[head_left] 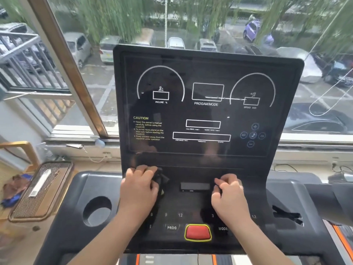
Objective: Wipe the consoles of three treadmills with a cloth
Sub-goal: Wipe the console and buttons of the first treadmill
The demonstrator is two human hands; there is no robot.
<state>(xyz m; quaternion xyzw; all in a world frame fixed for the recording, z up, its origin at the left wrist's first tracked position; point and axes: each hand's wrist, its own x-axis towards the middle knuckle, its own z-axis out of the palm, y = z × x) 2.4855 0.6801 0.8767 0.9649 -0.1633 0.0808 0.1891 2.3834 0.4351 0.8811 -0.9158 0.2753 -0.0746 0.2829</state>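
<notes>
Cloth (162, 181) in left grip (140, 186) on console (194, 204), right grip (229, 196) alongside

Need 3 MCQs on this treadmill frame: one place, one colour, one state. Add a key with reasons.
1. Where is the cup hole?
A. on the left side of the console
B. above the screen
C. beside the window rail

2. The big button low on the console is:
A. green
B. red
C. blue

3. The left hand:
A. lies flat and empty
B. hangs at the person's side
C. grips a dark cloth

Key:
1 A, the hole sits in the console's left wing.
2 B, it is red with a yellow rim.
3 C, the fingers curl round the cloth on the lower panel.
</notes>
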